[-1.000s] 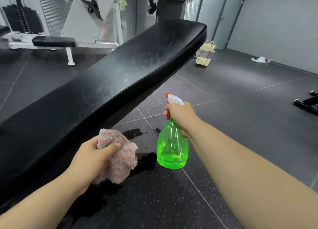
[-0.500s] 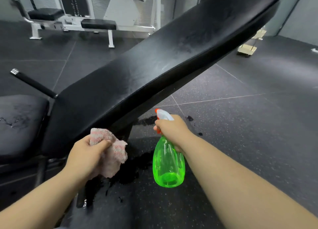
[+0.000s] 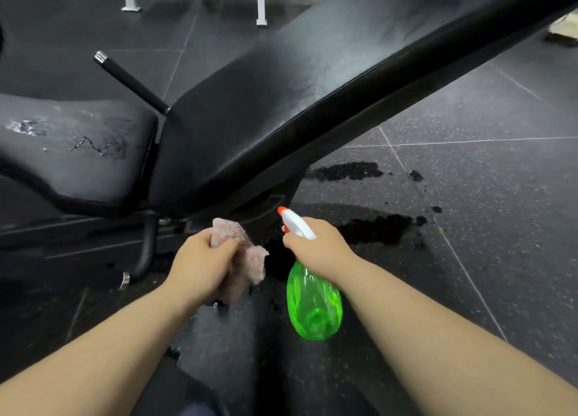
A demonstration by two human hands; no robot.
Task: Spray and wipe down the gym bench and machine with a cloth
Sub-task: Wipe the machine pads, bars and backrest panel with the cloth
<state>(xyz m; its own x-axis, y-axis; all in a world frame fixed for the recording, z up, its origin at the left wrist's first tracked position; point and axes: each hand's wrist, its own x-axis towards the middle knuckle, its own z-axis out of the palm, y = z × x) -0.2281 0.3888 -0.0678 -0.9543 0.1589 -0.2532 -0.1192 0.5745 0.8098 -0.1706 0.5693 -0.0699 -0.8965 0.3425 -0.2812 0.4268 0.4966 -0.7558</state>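
Fingers [image 3: 226, 248] of the left hand [image 3: 203, 265] are clutching the cloth [image 3: 253, 259]; the right hand [image 3: 322, 253] is gripping the spray bottle [image 3: 312, 306]. The bench pad [image 3: 312, 103] is lying just beyond, rising toward far right; the left hand is nearer.

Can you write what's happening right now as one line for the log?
left hand: grips cloth | right hand: holds spray bottle | bench backrest: untouched

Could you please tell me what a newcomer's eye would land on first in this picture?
The bright green spray bottle in the right hand, low centre, stands out against the dark floor. Beside it the left hand grips a pink cloth. Above them slants the black bench backrest.
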